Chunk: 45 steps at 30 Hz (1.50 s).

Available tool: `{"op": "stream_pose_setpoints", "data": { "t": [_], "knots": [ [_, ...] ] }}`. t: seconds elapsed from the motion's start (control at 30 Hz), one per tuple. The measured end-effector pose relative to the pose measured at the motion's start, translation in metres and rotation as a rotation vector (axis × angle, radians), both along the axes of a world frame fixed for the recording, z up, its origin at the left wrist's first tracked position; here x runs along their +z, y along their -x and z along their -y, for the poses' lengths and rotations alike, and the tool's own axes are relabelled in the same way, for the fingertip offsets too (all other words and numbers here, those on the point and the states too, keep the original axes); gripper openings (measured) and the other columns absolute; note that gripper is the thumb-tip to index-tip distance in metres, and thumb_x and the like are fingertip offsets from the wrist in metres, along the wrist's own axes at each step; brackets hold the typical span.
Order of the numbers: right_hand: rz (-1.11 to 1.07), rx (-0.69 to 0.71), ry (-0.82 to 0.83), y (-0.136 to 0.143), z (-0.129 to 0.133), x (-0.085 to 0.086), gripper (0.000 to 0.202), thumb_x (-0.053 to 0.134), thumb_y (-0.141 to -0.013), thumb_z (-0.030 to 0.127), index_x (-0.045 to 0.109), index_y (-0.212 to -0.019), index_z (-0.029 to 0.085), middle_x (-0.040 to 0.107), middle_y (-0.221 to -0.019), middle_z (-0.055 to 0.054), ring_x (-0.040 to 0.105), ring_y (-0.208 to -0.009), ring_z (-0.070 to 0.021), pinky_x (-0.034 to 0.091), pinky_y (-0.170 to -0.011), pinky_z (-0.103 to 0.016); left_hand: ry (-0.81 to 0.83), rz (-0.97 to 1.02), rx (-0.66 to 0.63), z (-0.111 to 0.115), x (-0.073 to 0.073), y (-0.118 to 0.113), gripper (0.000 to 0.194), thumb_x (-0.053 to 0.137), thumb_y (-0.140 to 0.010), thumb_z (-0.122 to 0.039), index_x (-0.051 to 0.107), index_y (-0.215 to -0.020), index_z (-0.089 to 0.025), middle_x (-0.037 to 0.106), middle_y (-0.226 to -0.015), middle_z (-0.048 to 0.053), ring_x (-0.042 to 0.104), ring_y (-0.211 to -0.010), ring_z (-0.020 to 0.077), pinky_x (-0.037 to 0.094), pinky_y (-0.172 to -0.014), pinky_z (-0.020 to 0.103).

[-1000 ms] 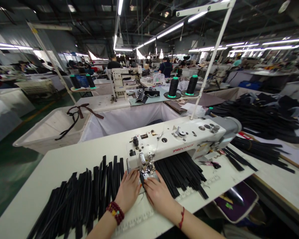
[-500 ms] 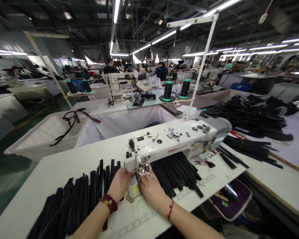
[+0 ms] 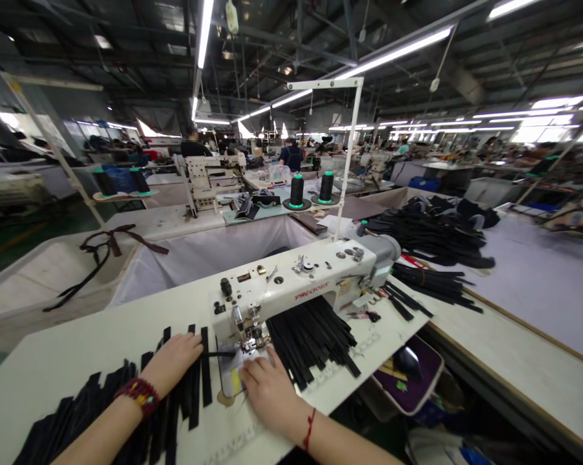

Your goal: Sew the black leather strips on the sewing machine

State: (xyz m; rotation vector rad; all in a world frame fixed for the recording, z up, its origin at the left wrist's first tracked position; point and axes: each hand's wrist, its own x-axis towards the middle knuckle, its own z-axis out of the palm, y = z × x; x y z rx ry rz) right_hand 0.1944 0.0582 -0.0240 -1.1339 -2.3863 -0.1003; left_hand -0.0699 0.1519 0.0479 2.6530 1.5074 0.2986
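Observation:
A white sewing machine stands on the pale table, its presser foot low over the metal plate. From the foot a narrow black strip runs left to the fingertips of my left hand, which are closed on it. This hand is above a row of black strips. My right hand lies flat beside the foot, fingers stretched out on the plate's right side; nothing shows in it. Under the machine arm is another pile of black strips.
Small scissors lie right of the pile. Black thread cones stand behind the machine. More black pieces are heaped on the right table. A white bin is at far left. An open container sits below the table edge.
My left hand has moved left from the presser foot, and a strip now stretches between them. My right hand remains by the foot. The view has turned right.

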Motion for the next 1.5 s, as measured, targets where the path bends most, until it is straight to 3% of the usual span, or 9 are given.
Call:
{"op": "stream_pose_setpoints", "data": {
  "t": [0.13,0.23,0.33,0.43,0.53,0.6,0.77,1.13,1.5],
  "knots": [
    [-0.134,0.157,-0.020,0.003,0.042,0.000,0.026,0.048,-0.100,0.018,0.057,-0.124,0.017,0.065,-0.114,-0.007,0.059,-0.097,-0.0189,0.049,-0.094,-0.034,0.309,0.150,0.196,0.076,-0.010,0.022,0.015,0.060,-0.081,-0.034,0.068,-0.087,-0.024,0.071,-0.092,0.004,0.068,-0.087,0.0260,0.052,-0.084,0.037],
    [-0.201,0.251,-0.073,0.005,0.068,0.002,0.031,0.045,-0.103,0.021,0.054,-0.132,0.020,0.061,-0.127,-0.009,0.059,-0.106,-0.0189,0.050,-0.092,-0.030,0.617,0.496,0.289,0.123,-0.032,-0.012,0.038,0.060,-0.080,-0.059,0.062,-0.082,-0.021,0.066,-0.075,0.002,0.064,-0.071,0.0231,0.052,-0.066,0.032],
    [-0.251,0.290,-0.062,-0.003,0.076,0.005,0.029,0.044,-0.103,0.018,0.056,-0.129,0.016,0.065,-0.120,-0.010,0.061,-0.105,-0.0188,0.051,-0.091,-0.030,0.846,0.752,0.329,0.137,-0.052,-0.054,0.056,0.045,-0.085,-0.070,0.062,-0.095,-0.017,0.061,-0.062,0.000,0.058,-0.053,0.0195,0.049,-0.054,0.031],
    [-0.247,0.277,-0.030,-0.020,0.067,0.002,0.028,0.044,-0.102,0.014,0.057,-0.127,0.012,0.067,-0.114,-0.012,0.062,-0.105,-0.0198,0.050,-0.094,-0.032,0.515,0.739,0.359,0.127,-0.057,-0.070,0.051,0.041,-0.092,-0.055,0.060,-0.115,-0.014,0.072,-0.086,0.010,0.067,-0.070,0.0241,0.055,-0.067,0.038],
    [-0.207,0.231,-0.088,-0.033,0.054,-0.012,0.027,0.045,-0.100,0.011,0.060,-0.122,0.013,0.068,-0.114,-0.012,0.062,-0.107,-0.0204,0.048,-0.098,-0.036,0.103,0.431,0.198,0.114,-0.056,-0.069,0.037,0.046,-0.092,-0.030,0.061,-0.123,-0.018,0.067,-0.125,0.014,0.062,-0.112,0.0289,0.049,-0.098,0.047],
    [-0.197,0.176,-0.111,-0.035,0.047,-0.022,0.025,0.045,-0.099,0.011,0.062,-0.116,0.017,0.070,-0.111,-0.009,0.064,-0.104,-0.0200,0.047,-0.098,-0.037,-0.004,0.215,0.081,0.109,-0.057,-0.070,0.038,0.051,-0.090,-0.022,0.062,-0.126,-0.020,0.063,-0.136,0.011,0.056,-0.123,0.0293,0.045,-0.104,0.048],
    [-0.178,0.096,-0.007,-0.029,0.033,-0.032,0.028,0.055,-0.092,0.014,0.062,-0.119,0.021,0.070,-0.115,-0.006,0.062,-0.107,-0.0208,0.041,-0.104,-0.039,-0.050,-0.007,0.029,0.095,-0.065,-0.083,0.043,0.059,-0.089,-0.022,0.059,-0.132,-0.015,0.058,-0.143,0.012,0.054,-0.126,0.0288,0.043,-0.106,0.049],
    [-0.200,0.058,0.167,-0.024,0.031,-0.026,0.044,0.057,-0.082,0.009,0.061,-0.124,0.022,0.068,-0.122,-0.005,0.057,-0.116,-0.0225,0.024,-0.116,-0.045,-0.044,0.005,-0.007,0.080,-0.069,-0.077,0.042,0.052,-0.093,-0.025,0.057,-0.134,-0.018,0.058,-0.143,0.012,0.052,-0.129,0.0280,0.039,-0.110,0.052],
    [-0.099,0.051,0.141,-0.034,0.052,-0.016,0.043,0.057,-0.086,0.013,0.059,-0.129,0.020,0.064,-0.130,-0.007,0.054,-0.122,-0.0225,0.029,-0.115,-0.045,-0.070,-0.044,-0.039,0.090,-0.071,-0.081,0.043,0.053,-0.094,-0.025,0.056,-0.135,-0.014,0.056,-0.145,0.014,0.053,-0.129,0.0298,0.038,-0.111,0.055]
  ]
}}
